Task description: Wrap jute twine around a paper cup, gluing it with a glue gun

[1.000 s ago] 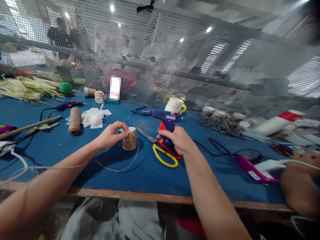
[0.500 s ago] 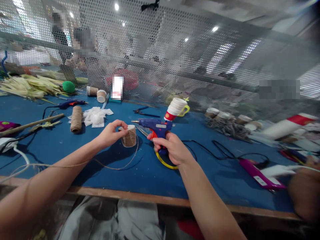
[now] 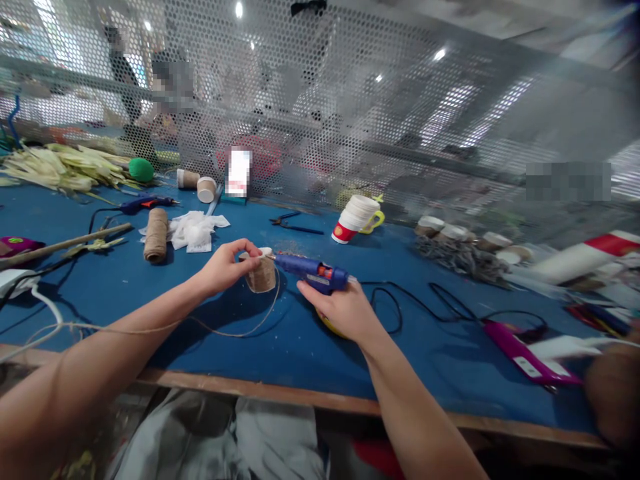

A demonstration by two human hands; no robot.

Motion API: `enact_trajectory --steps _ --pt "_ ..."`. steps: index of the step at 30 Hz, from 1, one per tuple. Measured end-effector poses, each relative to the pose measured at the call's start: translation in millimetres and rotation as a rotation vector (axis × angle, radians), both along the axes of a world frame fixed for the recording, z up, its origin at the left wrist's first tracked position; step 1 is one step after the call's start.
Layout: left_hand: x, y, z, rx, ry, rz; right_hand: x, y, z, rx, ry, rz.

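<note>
Between the thumb and fingers of my left hand (image 3: 231, 266) is a small paper cup (image 3: 261, 275), its side wrapped in brown twine and its rim white. A loose strand of twine (image 3: 240, 335) curves from the cup across the table and over my left forearm. My right hand (image 3: 345, 309) grips a blue hot glue gun (image 3: 311, 269), its nozzle pointing left and at or very near the cup's rim. The fingers under the gun's handle are hidden. Part of a yellow-handled tool (image 3: 330, 325) shows beneath my right hand.
A twine spool (image 3: 156, 235) and crumpled white cloth (image 3: 196, 231) lie left. Pliers (image 3: 296, 223) and stacked paper cups (image 3: 356, 219) stand behind. A purple power strip (image 3: 525, 357) and black cable (image 3: 450, 303) lie right, near another person's hand (image 3: 613, 393). A perforated screen (image 3: 320, 127) borders the back.
My right hand has tilted the glue gun and brought its nozzle left and down to the cup's rim. My left hand keeps hold of the cup. The view has shifted slightly.
</note>
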State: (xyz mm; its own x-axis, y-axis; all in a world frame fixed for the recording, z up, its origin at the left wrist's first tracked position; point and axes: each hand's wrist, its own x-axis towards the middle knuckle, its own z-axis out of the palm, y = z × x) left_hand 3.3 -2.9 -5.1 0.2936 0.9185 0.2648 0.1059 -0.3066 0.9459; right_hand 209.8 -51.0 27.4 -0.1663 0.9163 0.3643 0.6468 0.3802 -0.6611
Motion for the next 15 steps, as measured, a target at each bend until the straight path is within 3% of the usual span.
enact_trajectory --steps 15 --pt "0.1 -0.5 -0.2 0.005 0.004 -0.001 -4.6 -4.5 1.2 0.025 -0.052 -0.015"
